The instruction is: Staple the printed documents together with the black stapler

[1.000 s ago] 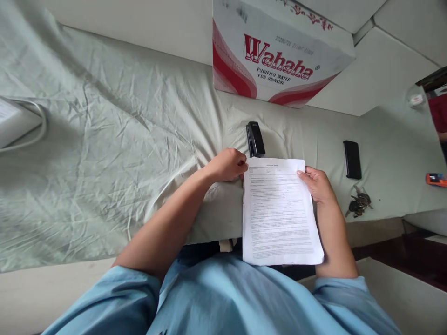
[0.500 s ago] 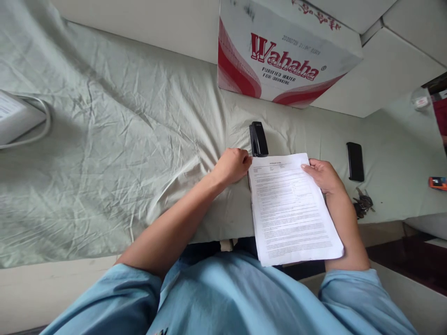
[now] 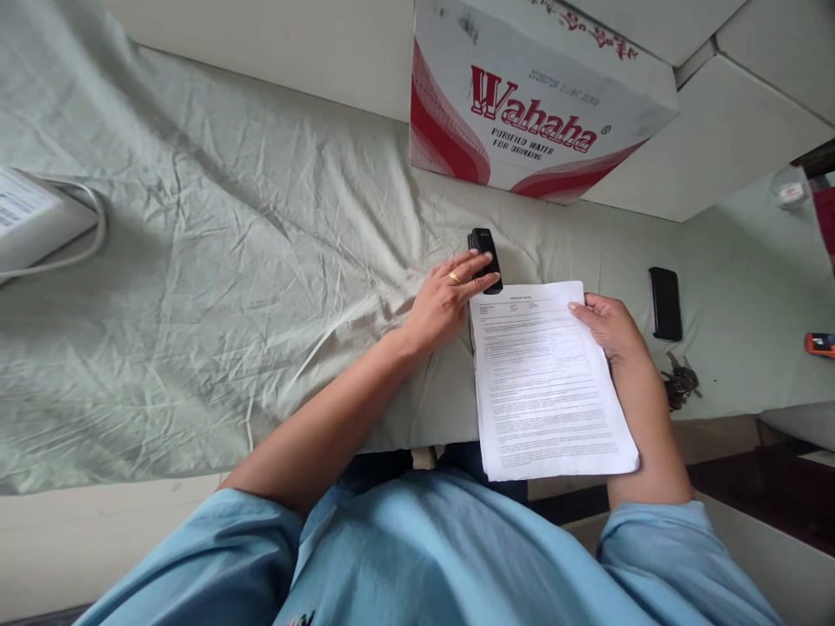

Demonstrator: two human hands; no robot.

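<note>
From the head camera, the left hand (image 3: 449,300) lies on the sheet-covered bed (image 3: 215,287) with its fingers (image 3: 473,261) stretched out and slightly spread, their tips resting on the black stapler (image 3: 484,243), which sits just beyond the top left corner of the papers (image 3: 548,391). The right hand (image 3: 606,326) pinches the top right edge of the papers, which reach from the bed's edge down over the lap. A phone (image 3: 664,303) and keys (image 3: 679,382) lie to the right, and a water carton (image 3: 531,96) stands behind the stapler.

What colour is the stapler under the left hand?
Black; the stapler shows best in the head view, with the left hand laid on it.
</note>
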